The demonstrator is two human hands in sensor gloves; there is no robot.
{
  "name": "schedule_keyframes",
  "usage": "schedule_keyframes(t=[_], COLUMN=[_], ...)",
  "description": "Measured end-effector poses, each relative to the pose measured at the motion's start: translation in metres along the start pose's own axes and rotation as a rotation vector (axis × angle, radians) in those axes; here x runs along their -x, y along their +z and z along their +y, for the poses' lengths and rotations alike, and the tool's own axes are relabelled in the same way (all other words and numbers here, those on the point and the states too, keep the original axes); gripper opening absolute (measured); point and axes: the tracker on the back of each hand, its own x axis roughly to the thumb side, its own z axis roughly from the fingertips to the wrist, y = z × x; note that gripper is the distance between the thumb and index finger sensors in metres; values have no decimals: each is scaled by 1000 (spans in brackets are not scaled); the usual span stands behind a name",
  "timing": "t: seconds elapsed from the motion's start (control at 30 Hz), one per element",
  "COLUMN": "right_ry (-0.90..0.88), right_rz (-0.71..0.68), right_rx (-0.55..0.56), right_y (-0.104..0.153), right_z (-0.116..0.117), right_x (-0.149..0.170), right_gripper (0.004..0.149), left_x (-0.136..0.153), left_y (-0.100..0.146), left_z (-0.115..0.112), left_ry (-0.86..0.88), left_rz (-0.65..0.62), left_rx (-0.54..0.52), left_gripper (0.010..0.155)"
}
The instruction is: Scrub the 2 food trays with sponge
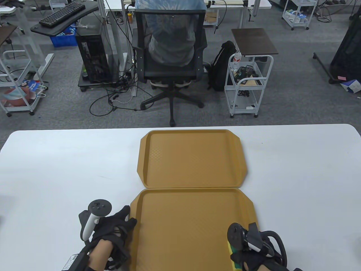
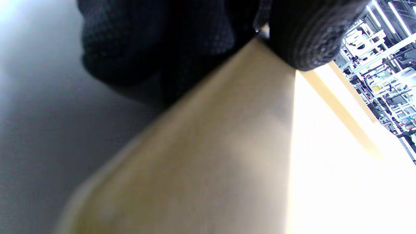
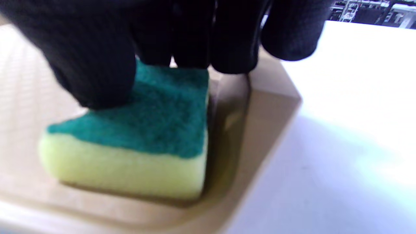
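Two tan food trays lie end to end on the white table, the far tray [image 1: 191, 158] bare and the near tray [image 1: 183, 225] between my hands. My left hand [image 1: 128, 218] holds the near tray's left rim [image 2: 227, 146], thumb [image 2: 312, 39] on top of it. My right hand [image 1: 239, 254] grips a sponge [image 3: 136, 139] with a green scouring top and yellow body. The sponge sits flat in the near tray's right front corner [image 3: 260, 107], yellow side down, my fingers [image 3: 227, 42] curled over its top. In the table view only a green-yellow sliver of the sponge [image 1: 234, 254] shows under the hand.
White table [image 1: 56, 169] stretches wide on both sides of the trays. Beyond its far edge are an office chair with a seated person [image 1: 169, 56], a white cart [image 1: 248, 84] and a computer tower [image 1: 93, 56].
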Motion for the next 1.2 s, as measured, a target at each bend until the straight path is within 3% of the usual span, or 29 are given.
schedule_keyframes(t=[0.23, 0.7, 0.97, 1.03, 1.2], right_ry=[28, -24, 14, 60, 130], right_rz=[44, 186, 208, 193, 159], right_rx=[70, 183, 304, 300, 118], right_y=[-12, -76, -82, -79, -76], right_z=[-4, -24, -23, -21, -17], right_x=[4, 7, 2, -2, -13], right_gripper=[65, 64, 60, 58, 66], left_x=[0, 0, 0, 0, 0], left_y=[0, 0, 0, 0, -1], left_z=[0, 0, 0, 0, 0], left_ry=[-2, -4, -7, -10, -13], left_rz=[0, -1, -2, -2, -2], left_rx=[-1, -2, -2, -3, -3], left_gripper=[70, 70, 70, 70, 70])
